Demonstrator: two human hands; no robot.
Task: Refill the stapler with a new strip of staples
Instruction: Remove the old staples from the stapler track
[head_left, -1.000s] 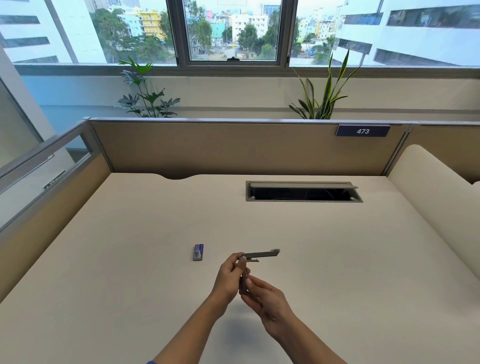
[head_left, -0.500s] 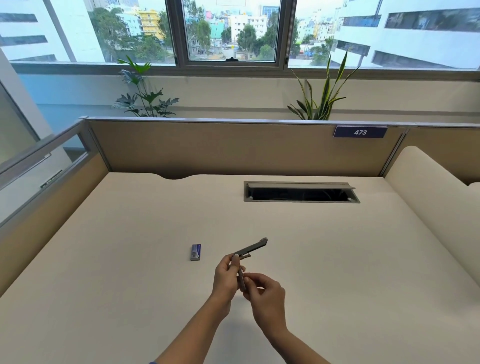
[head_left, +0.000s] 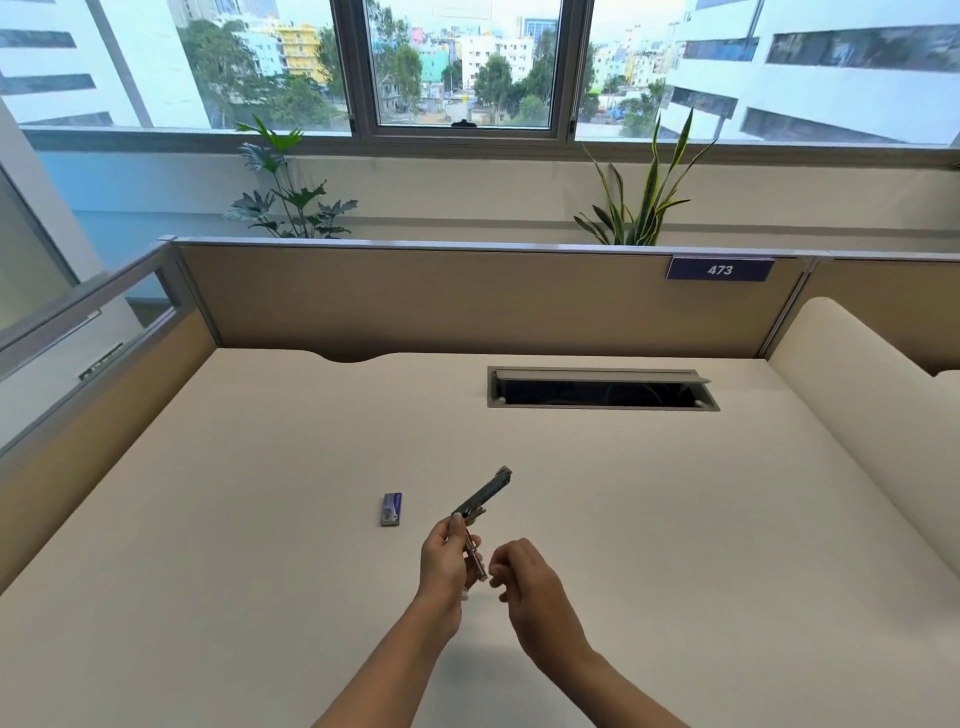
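Observation:
My left hand (head_left: 444, 564) grips a small stapler (head_left: 483, 499) above the desk. The stapler is swung wide open: its dark top arm points up and to the right, and its metal base runs down beside my palm. My right hand (head_left: 524, 577) is just right of the base, fingers curled, a small gap away from it; whether it holds anything I cannot tell. A small blue staple box (head_left: 391, 509) lies flat on the desk to the left of the stapler.
The cream desk (head_left: 675, 519) has a rectangular cable slot (head_left: 602, 389) at the back right. Brown partition walls (head_left: 467, 301) close the back and left side. A rounded cream panel (head_left: 857, 395) borders the right.
The stapler's top arm has tilted up from level to steeply raised. My right hand has come off the stapler's base and moved slightly right.

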